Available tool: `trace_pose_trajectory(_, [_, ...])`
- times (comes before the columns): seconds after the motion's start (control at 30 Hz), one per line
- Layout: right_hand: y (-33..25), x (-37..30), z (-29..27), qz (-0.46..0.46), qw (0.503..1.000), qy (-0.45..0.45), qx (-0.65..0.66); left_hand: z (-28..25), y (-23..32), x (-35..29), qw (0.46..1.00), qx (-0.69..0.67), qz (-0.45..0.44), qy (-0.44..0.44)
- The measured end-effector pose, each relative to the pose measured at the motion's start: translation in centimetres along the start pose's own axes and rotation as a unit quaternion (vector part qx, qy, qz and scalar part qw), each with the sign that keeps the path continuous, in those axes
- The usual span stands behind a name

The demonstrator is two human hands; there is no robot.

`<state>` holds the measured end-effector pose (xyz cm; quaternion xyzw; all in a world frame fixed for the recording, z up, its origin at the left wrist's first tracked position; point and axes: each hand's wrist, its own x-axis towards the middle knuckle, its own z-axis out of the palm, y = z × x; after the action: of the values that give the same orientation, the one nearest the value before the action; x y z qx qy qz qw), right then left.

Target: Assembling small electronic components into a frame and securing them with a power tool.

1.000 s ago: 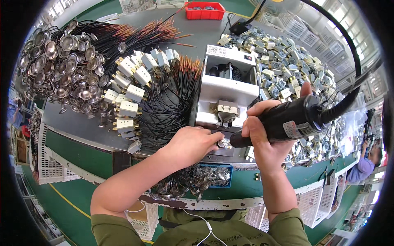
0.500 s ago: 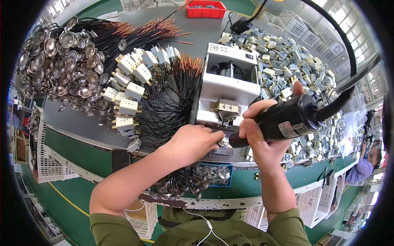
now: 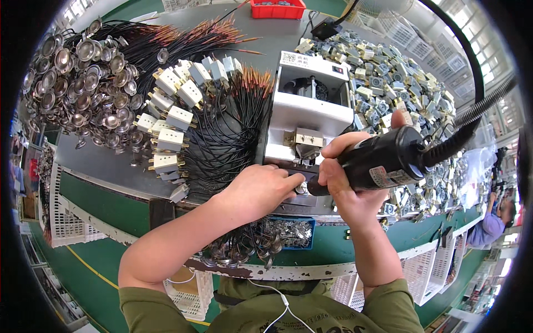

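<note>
Our right hand [image 3: 355, 194] grips the black corded tool [image 3: 383, 160], long axis pointing left toward the small metal part [image 3: 301, 189] touching our left hand [image 3: 258, 188]; whether that pinches, we cannot tell.

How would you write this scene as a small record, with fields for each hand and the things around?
Left hand: fingers at a small shiny part; grip unclear
Right hand: holds black power tool, nose close to that part
Centre: silver machine
Left side: black wires, pale pin-fitted blocks, round metal caps
Right side: heap of grey and cream blocks
Far side: red bin
Near side: blue tray of metal pieces
</note>
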<state>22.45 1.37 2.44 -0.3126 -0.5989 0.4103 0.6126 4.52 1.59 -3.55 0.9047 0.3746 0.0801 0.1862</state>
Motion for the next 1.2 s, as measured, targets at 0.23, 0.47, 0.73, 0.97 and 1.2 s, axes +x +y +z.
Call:
trace_pose_trajectory(0.23, [-0.6,0.4,0.2,-0.029,0.999,-0.017,-0.004,-0.3,1.1,0.0,0.996,0.059,0.007,0.064])
trace_pose_trajectory(0.47, [-5.2,3.5,-0.1,-0.153,0.987,0.032,-0.037,2.8,6.3,-2.2,0.988,0.089,0.127,-0.003])
trace_pose_trajectory(0.73, [-1.0,4.3,0.8,-0.119,0.992,0.044,-0.023,3.3,5.9,-1.9,0.989,0.048,0.143,0.001])
trace_pose_trajectory(0.97, [-0.6,4.4,1.3,-0.15,0.988,0.022,-0.011,3.2,5.8,-1.8,0.991,-0.016,0.132,-0.01])
trace_pose_trajectory(1.2, [-1.5,4.4,0.9,-0.148,0.989,0.024,-0.021,3.0,5.4,-1.5,0.987,-0.079,0.136,-0.016])
